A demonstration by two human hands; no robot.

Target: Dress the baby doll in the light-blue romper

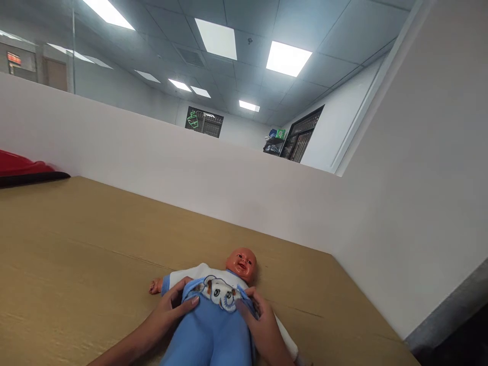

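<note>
A baby doll [242,264] lies on its back on the wooden table, head toward the wall. It wears a white long-sleeved top [190,274] with blue cuffs, and blue trousers [213,330] with an elephant face [223,294] on the front panel. On the left, my left hand [176,305] pinches the edge of the blue garment at the doll's side. Across from it, my right hand [257,315] grips the opposite edge between thumb and fingers. The doll's lower legs are cut off by the frame, and its far-side hand is hardly visible.
The yellowish wooden table [95,244] meets a low white wall [183,168] with glass above it. A red and black item [30,170] lies at the table's far left. To the right, a white wall [400,213] borders the table edge.
</note>
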